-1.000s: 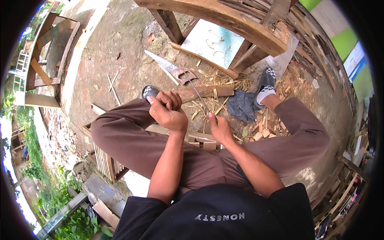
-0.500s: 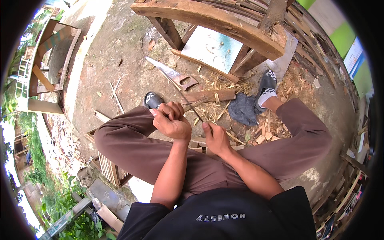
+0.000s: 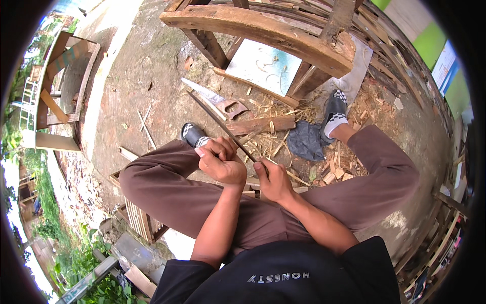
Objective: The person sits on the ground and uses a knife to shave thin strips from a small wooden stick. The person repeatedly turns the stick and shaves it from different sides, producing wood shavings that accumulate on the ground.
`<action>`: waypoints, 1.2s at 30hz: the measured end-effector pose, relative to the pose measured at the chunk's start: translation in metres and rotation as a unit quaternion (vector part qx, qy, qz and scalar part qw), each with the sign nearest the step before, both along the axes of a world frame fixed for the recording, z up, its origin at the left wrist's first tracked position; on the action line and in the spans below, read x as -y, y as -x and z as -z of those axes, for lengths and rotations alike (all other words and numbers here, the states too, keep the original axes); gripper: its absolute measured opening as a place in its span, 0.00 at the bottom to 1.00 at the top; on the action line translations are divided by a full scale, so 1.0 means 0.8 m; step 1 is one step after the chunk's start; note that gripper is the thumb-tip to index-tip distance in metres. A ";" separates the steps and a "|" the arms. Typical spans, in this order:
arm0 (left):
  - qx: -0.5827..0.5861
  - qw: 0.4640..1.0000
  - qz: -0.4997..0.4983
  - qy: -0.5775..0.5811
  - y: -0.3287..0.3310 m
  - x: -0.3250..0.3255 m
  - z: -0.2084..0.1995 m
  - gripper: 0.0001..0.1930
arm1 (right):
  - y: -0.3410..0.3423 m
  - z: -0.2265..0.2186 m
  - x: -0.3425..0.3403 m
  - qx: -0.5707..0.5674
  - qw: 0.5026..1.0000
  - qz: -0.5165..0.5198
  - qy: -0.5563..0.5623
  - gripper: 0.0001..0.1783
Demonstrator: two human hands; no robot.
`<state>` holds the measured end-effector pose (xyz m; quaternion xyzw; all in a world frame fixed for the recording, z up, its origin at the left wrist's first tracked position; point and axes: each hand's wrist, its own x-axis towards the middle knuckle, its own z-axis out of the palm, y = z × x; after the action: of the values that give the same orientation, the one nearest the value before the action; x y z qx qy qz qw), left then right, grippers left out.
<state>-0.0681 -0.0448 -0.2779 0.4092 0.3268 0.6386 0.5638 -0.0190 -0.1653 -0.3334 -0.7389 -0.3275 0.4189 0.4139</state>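
A long thin dark strip (image 3: 215, 114) slants from between my hands toward the ground ahead, its far end beside a handsaw (image 3: 210, 96). My right hand (image 3: 275, 180) is closed on the near end of the strip, thumb pressed along it. My left hand (image 3: 223, 161) is curled into a fist just left of the strip, above my left thigh; whatever its fingers hold, if anything, is hidden. The handsaw lies flat on the ground with its brown handle toward me. Behind the strip lies a brown board (image 3: 263, 125).
A heavy wooden bench (image 3: 263, 30) stands ahead, with a pale blue-white panel (image 3: 263, 66) under it. Wood shavings and offcuts (image 3: 339, 164) litter the ground near a crumpled dark plastic bag (image 3: 306, 141). A slatted wooden piece (image 3: 137, 217) is by my left leg.
The strip has turned slightly and shows a broader dark side, its far end further left. My left hand has come a little closer to my right hand. My right hand stays closed on the strip.
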 end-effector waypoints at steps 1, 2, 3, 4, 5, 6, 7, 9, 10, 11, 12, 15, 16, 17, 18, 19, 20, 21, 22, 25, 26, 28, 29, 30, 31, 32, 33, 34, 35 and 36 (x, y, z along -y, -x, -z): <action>0.001 1.000 0.006 -0.012 -0.002 0.003 0.001 0.28 | -0.004 0.003 0.000 -0.017 1.000 0.008 0.018 0.30; 0.002 1.000 0.013 -0.024 -0.002 0.005 0.002 0.28 | -0.007 0.007 0.000 -0.034 0.999 0.016 0.037 0.29; 0.006 1.000 0.016 -0.007 -0.001 0.003 0.002 0.28 | -0.014 0.011 -0.006 -0.026 0.999 0.017 0.041 0.29; 0.010 1.000 0.013 0.000 0.001 -0.001 0.002 0.28 | -0.015 0.011 -0.007 -0.011 0.999 0.007 0.048 0.29; 0.014 1.000 0.009 0.008 0.003 -0.006 0.003 0.28 | -0.014 0.011 -0.008 0.003 0.998 -0.004 0.056 0.29; 0.016 1.000 0.002 0.017 0.005 -0.008 0.003 0.28 | -0.011 0.006 -0.010 0.017 0.998 -0.018 0.065 0.29; 0.015 1.000 -0.004 0.009 0.003 -0.005 0.004 0.28 | -0.007 -0.004 -0.008 0.031 0.999 -0.014 -0.013 0.29; 0.010 1.000 0.017 -0.020 -0.002 0.000 0.004 0.28 | -0.007 -0.008 -0.007 0.019 0.999 -0.006 -0.038 0.29; 0.006 0.999 0.028 -0.032 -0.002 0.003 0.004 0.28 | -0.006 -0.008 -0.004 0.010 0.999 -0.001 -0.048 0.29; 0.006 0.999 0.026 -0.024 0.000 0.005 0.005 0.28 | -0.010 0.003 -0.007 -0.009 1.000 0.017 0.024 0.29; 0.011 1.000 0.017 -0.017 0.001 0.001 0.006 0.28 | -0.015 0.011 -0.009 0.002 0.999 0.007 0.036 0.29; 0.005 0.999 -0.019 0.028 0.005 -0.013 0.000 0.28 | -0.023 0.021 -0.019 0.020 0.998 -0.020 0.063 0.29; 0.007 1.000 -0.009 0.019 0.005 -0.013 0.000 0.28 | -0.020 0.015 -0.020 0.023 0.999 -0.023 0.036 0.29; 0.008 1.000 0.001 0.010 0.003 -0.011 0.000 0.28 | -0.017 0.005 -0.016 0.025 0.999 -0.027 0.008 0.29; 0.006 1.000 0.008 0.003 0.004 -0.007 0.000 0.28 | -0.012 -0.003 -0.012 0.023 0.999 -0.033 -0.017 0.29; 0.004 1.000 0.019 -0.011 0.002 -0.007 0.000 0.28 | -0.009 -0.007 -0.010 0.036 0.997 -0.042 -0.047 0.28; -0.017 1.000 0.007 -0.006 -0.002 -0.005 -0.001 0.29 | -0.008 -0.004 -0.009 0.026 0.999 -0.027 -0.029 0.28; -0.013 1.000 0.017 -0.014 -0.002 -0.004 0.001 0.29 | -0.007 -0.001 -0.008 0.013 1.000 -0.011 -0.011 0.29; -0.006 0.999 0.031 -0.024 -0.004 -0.005 0.002 0.29 | -0.011 0.004 -0.009 0.004 1.000 0.010 0.005 0.29; 0.004 1.000 0.013 0.000 0.001 -0.012 0.002 0.28 | -0.028 0.019 -0.017 0.019 0.994 -0.017 0.106 0.30; 0.009 1.000 0.014 0.006 0.003 -0.016 0.002 0.29 | -0.031 0.013 -0.020 0.039 0.992 -0.032 0.115 0.30; 0.001 1.000 0.015 0.000 -0.001 -0.013 0.001 0.29 | -0.026 -0.009 -0.023 0.037 0.997 -0.034 0.061 0.28; -0.003 1.000 0.021 -0.011 -0.003 -0.009 0.001 0.28 | -0.023 -0.018 -0.023 0.027 0.999 -0.038 0.024 0.28; -0.007 0.999 0.026 -0.017 -0.002 -0.003 0.002 0.28 | -0.019 -0.024 -0.021 0.016 0.999 -0.043 -0.009 0.27; -0.007 0.999 0.034 -0.019 -0.002 -0.003 0.004 0.28 | -0.016 -0.027 -0.021 0.016 0.999 -0.037 -0.026 0.26; -0.008 0.999 0.030 -0.015 -0.001 -0.001 0.006 0.28 | -0.016 -0.018 -0.018 0.016 1.000 -0.023 -0.007 0.26; -0.010 0.999 0.032 -0.013 0.000 0.001 0.006 0.28 | -0.013 0.000 -0.016 0.015 1.000 -0.004 0.010 0.27; -0.008 0.999 0.036 -0.015 -0.002 -0.001 0.005 0.28 | -0.016 0.018 -0.018 0.017 0.999 0.018 0.024 0.27; -0.007 1.000 0.018 -0.025 -0.001 -0.001 0.003 0.28 | -0.028 0.036 -0.021 -0.027 0.995 0.018 0.089 0.29; 0.000 1.000 0.013 -0.009 0.001 -0.005 0.003 0.28 | -0.031 0.036 -0.023 -0.004 0.995 0.002 0.096 0.30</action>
<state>-0.0693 -0.0412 -0.2801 0.4185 0.3160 0.6340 0.5684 0.0055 -0.1466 -0.3621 -0.7743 -0.2828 0.4500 0.3435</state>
